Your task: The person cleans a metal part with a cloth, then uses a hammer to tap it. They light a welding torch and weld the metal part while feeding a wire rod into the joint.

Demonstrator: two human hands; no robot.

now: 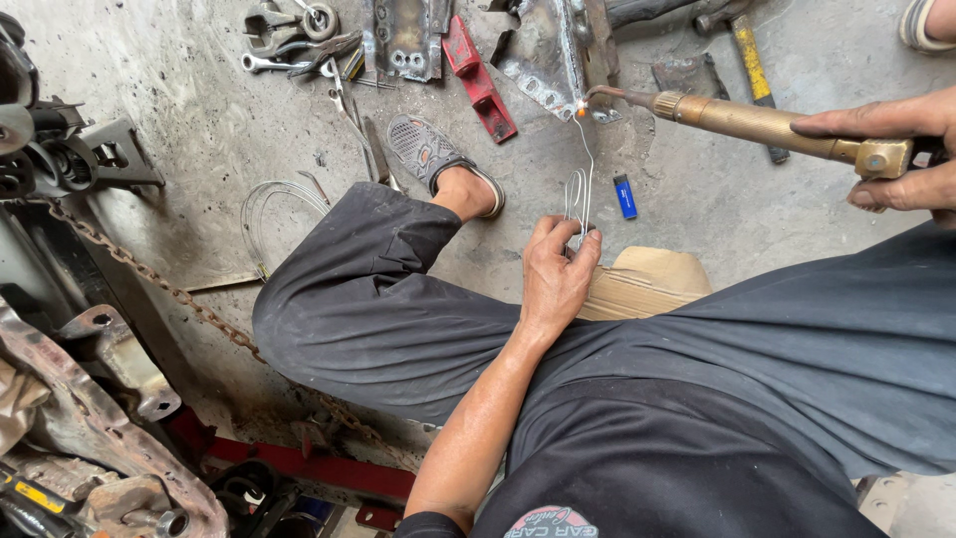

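- Steel tools, counted as one loose pile of wrenches and pliers [299, 40], lay on the concrete floor [189, 120] at upper left; the exact number of pieces could not be told.
- One rusty chain [149, 279] ran diagonally across the floor at left, beside one coil of thin wire [274, 204].
- One sandalled foot [438, 159] rested flat on the floor, next to one red clamp-like bar [480, 80].
- One left hand [556, 274] was closed in a pinch on the lower end of a thin filler wire [584, 169]. The wire rose from the fingers to the glowing spot above and was doubled into loops near the grip. It looked light, springy and easily bent, and likely hot toward its tip, so the low end, well away from the glow, was judged the sound place to hold it.
- One torn sheet-metal part [543, 60] lay on the floor, touched by the wire's tip.
- One small blue lighter [624, 196] lay just beside the wire.
- One brass torch [757, 125] reached in from the right, its bent nozzle at the metal part. It appeared rigid and fairly heavy, best held at the valve end.
- One right hand [896, 154] was wrapped around that valve end, thumb above and fingers below.
- One yellow-handled hammer [747, 60] lay behind the torch.
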